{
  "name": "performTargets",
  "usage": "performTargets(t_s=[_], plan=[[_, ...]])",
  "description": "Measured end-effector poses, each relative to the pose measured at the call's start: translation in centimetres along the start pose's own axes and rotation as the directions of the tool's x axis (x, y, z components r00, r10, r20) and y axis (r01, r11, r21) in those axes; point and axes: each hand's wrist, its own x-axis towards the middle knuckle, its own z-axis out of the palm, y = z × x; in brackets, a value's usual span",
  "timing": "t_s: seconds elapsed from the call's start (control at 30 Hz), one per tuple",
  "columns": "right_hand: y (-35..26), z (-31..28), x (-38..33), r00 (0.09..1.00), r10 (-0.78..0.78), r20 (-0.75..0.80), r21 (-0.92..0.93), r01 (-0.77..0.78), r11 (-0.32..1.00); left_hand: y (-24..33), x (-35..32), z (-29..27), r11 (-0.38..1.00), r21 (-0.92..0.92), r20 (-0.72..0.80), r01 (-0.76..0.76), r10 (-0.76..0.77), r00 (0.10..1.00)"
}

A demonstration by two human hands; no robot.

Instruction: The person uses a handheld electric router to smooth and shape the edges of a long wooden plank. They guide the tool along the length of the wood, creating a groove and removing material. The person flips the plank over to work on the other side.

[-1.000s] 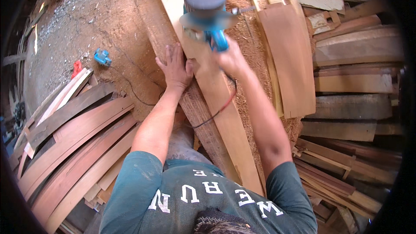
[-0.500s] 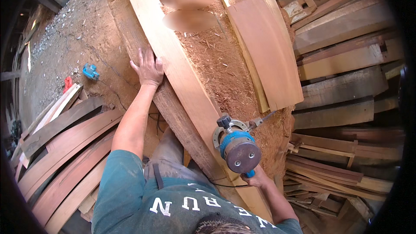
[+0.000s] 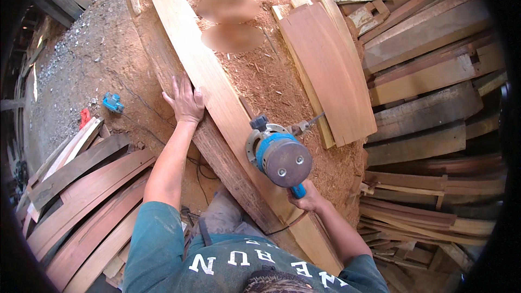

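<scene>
A blue and black wood router (image 3: 283,161) rests on the long pale board (image 3: 202,65), towards its near half. My right hand (image 3: 308,196) is closed around the router's blue handle on the near side. My left hand (image 3: 186,102) lies with fingers spread on the left edge of the board and the rough brown plank (image 3: 228,165) alongside it. The router's bit and the exact spot it touches are hidden under its body. A metal guide arm (image 3: 302,126) sticks out from the router to the right.
Right of the board, a wide reddish board (image 3: 328,76) lies on sawdust (image 3: 255,84). Stacked timber (image 3: 423,100) lines the right side, with curved boards (image 3: 92,201) at lower left. Another blue power tool (image 3: 113,103) and its cord are on the ground at left.
The router, held by my right hand, has slid along the board away from me and slightly left. My left hand keeps its place on the wood.
</scene>
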Motion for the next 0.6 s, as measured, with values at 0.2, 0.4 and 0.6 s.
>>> performTargets(t_s=[0.2, 0.4, 0.6], plan=[[-3.7, -0.5, 2.9, 0.998, -0.063, -0.003, 0.062, 0.063, 0.996, -0.1, 0.2, -0.1, 1.000, -0.026, 0.040, 0.018, -0.017, 0.999], [-6.3, -1.0, 6.0, 0.994, -0.105, -0.026, 0.074, 0.107, 0.991, -0.2, 0.2, 0.2, 1.000, 0.011, 0.061, 0.008, -0.009, 0.998], [-8.6, -1.0, 10.8, 0.981, -0.188, -0.049, 0.118, 0.193, 0.974, -0.1, 0.1, 0.0, 1.000, 0.019, 0.076, 0.009, -0.011, 0.997]])
